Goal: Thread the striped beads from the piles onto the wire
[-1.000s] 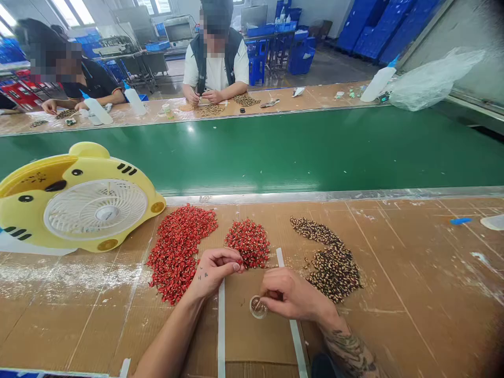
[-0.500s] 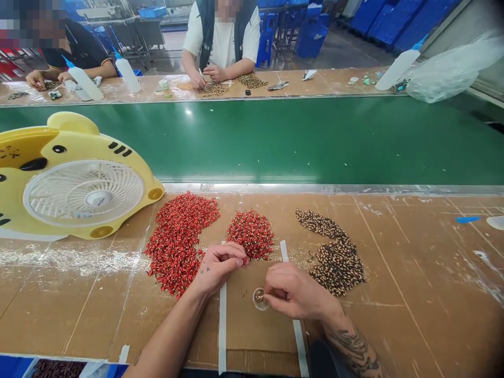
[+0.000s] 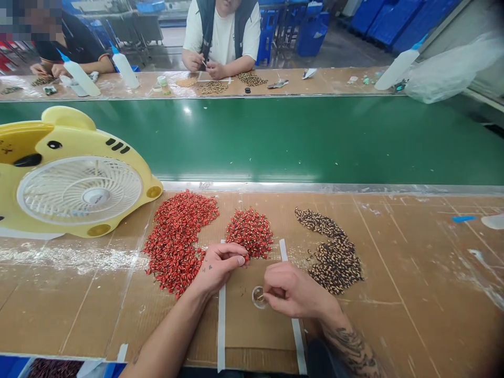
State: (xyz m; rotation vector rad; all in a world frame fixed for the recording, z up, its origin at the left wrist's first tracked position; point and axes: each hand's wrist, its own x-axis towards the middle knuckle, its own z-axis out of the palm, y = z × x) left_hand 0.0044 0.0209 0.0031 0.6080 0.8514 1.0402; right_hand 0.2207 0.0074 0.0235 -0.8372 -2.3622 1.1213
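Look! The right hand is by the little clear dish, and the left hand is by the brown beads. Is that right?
Not quite. The head view shows the left hand by the red beads, not the brown ones. The right hand is by the little clear dish, as you said.

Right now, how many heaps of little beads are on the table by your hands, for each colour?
Red heaps of small beads, one wide and one smaller: 2
Brown-and-cream heap of small beads: 1
Total: 3
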